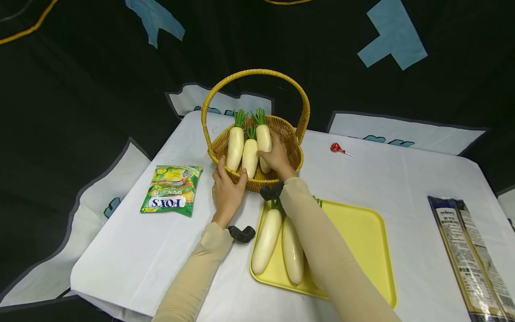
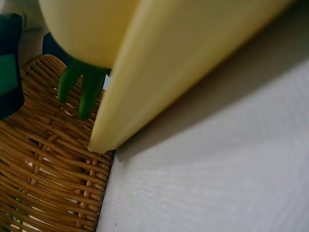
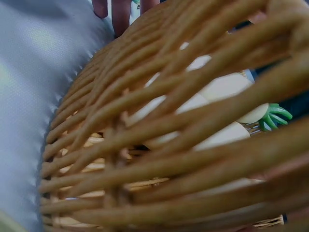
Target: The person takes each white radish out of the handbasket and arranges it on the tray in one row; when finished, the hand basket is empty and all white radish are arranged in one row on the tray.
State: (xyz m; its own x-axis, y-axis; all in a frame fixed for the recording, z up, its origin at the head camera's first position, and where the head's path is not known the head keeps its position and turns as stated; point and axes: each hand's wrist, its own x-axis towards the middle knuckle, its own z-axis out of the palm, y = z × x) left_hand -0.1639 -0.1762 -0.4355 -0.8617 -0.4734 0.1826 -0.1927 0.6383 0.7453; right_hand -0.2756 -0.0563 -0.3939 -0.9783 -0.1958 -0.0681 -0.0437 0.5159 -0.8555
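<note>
A wicker basket (image 1: 295,154) with a tall arched handle holds three white radishes (image 1: 250,157), their green tops toward the back. My right hand (image 1: 277,155) reaches inside and grips the rightmost radish (image 1: 263,137), thumb across its front and fingers on its right side. My left hand (image 1: 228,192) rests with spread fingers against the basket's front-left rim. Some fingers (image 3: 120,17) show low on the basket's outer side in the right wrist view. Two more radishes (image 1: 267,241) lie on a yellow tray (image 1: 362,241), and my right forearm mostly hides another.
A green FOX'S Spring Tea packet (image 1: 172,190) lies left of the basket. To the right are a red lollipop (image 1: 336,147) and a long printed packet (image 1: 462,255) near the table edge. Dark cloth hangs behind the white-covered table (image 1: 132,250).
</note>
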